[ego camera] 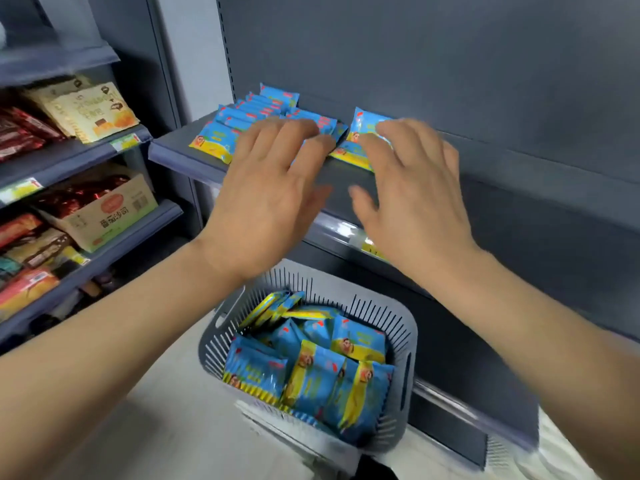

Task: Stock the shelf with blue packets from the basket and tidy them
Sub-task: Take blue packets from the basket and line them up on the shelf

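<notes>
Step in hand, as judged: squaring the blue packets (242, 119) that lie on the shelf (519, 174), at its left end.

Left hand (273, 188): fingers spread and nearly straight over the left rows, gripping nothing. Right hand (412, 195): fingers spread over the right stack, also gripping nothing. Motion blur hides whether the fingertips press the wrappers.

Procedure:
1. Lay the flat fingers on the packet tops and do not pinch.
2. Draw the two groups together until their sides meet.
3. Align the front edges with the shelf lip.

The packets lie flat and overlap in rows running from the shelf lip to the back panel. The yellow band faces the lip, and the long axis appears parallel to it. One right-hand packet tilts upward.

The basket (412, 327) below the shelf holds more packets, so stocking is judged incomplete.
</notes>
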Action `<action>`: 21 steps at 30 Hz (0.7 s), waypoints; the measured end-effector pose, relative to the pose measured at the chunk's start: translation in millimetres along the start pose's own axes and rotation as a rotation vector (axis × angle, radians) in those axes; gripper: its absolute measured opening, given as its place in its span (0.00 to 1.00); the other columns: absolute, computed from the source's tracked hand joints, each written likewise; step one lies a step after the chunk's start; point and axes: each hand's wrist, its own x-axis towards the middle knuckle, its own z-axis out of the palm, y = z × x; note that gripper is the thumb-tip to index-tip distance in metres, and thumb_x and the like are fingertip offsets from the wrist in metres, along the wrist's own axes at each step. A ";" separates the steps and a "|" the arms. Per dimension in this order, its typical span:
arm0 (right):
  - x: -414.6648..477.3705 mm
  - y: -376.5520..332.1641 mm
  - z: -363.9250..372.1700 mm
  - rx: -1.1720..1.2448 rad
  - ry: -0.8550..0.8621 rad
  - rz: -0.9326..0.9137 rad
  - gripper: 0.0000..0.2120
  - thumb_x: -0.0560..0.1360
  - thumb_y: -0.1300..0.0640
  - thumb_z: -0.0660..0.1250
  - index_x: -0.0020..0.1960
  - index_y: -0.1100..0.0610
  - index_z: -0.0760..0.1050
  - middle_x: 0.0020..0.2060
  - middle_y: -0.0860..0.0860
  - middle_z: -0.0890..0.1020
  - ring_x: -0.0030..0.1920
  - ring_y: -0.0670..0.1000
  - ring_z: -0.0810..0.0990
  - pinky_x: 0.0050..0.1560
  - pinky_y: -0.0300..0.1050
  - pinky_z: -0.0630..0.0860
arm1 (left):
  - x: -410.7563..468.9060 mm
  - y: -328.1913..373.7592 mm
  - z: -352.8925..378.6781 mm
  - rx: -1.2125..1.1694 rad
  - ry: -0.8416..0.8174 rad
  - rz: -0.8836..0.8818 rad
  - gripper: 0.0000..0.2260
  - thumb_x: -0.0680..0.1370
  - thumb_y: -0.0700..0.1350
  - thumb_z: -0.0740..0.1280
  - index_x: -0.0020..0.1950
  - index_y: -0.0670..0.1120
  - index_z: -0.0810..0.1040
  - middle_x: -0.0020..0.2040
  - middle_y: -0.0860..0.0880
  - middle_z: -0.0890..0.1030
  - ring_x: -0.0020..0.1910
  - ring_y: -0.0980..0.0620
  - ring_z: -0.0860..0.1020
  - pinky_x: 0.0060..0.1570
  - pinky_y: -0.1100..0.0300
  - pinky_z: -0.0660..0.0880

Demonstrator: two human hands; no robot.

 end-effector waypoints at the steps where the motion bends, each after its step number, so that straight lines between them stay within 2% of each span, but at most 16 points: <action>1: -13.1 -4.7 8.0 0.010 -0.053 0.005 0.20 0.69 0.54 0.66 0.60 0.61 0.73 0.60 0.57 0.74 0.64 0.60 0.70 0.59 0.52 0.62 | -14.9 0.7 5.1 -0.018 -0.056 -0.007 0.16 0.72 0.42 0.67 0.58 0.37 0.75 0.55 0.38 0.76 0.52 0.37 0.75 0.54 0.49 0.64; 6: -69.8 -14.8 61.8 0.051 -0.350 0.053 0.18 0.73 0.53 0.63 0.61 0.58 0.71 0.62 0.53 0.72 0.65 0.57 0.67 0.62 0.50 0.59 | -87.4 -0.5 45.1 -0.131 -0.452 0.021 0.17 0.70 0.41 0.72 0.57 0.37 0.77 0.55 0.39 0.77 0.52 0.37 0.76 0.54 0.48 0.68; 9: -96.6 -19.7 95.1 0.056 -0.486 0.033 0.17 0.74 0.54 0.60 0.61 0.57 0.71 0.60 0.52 0.73 0.63 0.55 0.67 0.60 0.49 0.58 | -120.2 -8.9 67.8 -0.177 -0.583 -0.019 0.16 0.71 0.42 0.71 0.58 0.39 0.77 0.55 0.40 0.78 0.54 0.39 0.75 0.57 0.50 0.66; 12: -115.8 -22.2 124.6 0.077 -0.632 0.055 0.16 0.75 0.53 0.60 0.61 0.57 0.70 0.60 0.53 0.73 0.62 0.56 0.68 0.60 0.51 0.62 | -150.0 -17.2 90.0 -0.163 -0.713 -0.076 0.18 0.74 0.48 0.68 0.62 0.45 0.74 0.58 0.45 0.75 0.59 0.43 0.72 0.60 0.53 0.61; 14: -126.9 -22.5 142.9 0.101 -0.750 0.098 0.19 0.75 0.52 0.61 0.63 0.58 0.69 0.61 0.54 0.74 0.63 0.57 0.68 0.60 0.52 0.65 | -166.5 -19.7 104.0 -0.137 -0.846 -0.096 0.19 0.73 0.49 0.67 0.64 0.47 0.72 0.61 0.47 0.73 0.61 0.45 0.70 0.62 0.54 0.60; 17: -145.5 -22.8 169.2 0.115 -0.942 0.141 0.23 0.74 0.52 0.64 0.67 0.58 0.67 0.62 0.56 0.73 0.63 0.58 0.69 0.60 0.53 0.68 | -185.0 -20.3 123.4 -0.118 -0.997 -0.072 0.17 0.74 0.49 0.67 0.61 0.48 0.72 0.58 0.48 0.74 0.59 0.47 0.71 0.61 0.56 0.59; 21: -167.9 -22.3 196.6 0.168 -1.192 0.188 0.29 0.74 0.50 0.65 0.70 0.60 0.63 0.60 0.59 0.72 0.60 0.60 0.70 0.53 0.52 0.71 | -206.1 -22.7 146.3 -0.132 -1.186 -0.076 0.18 0.73 0.49 0.69 0.62 0.49 0.72 0.58 0.50 0.74 0.59 0.49 0.72 0.62 0.55 0.62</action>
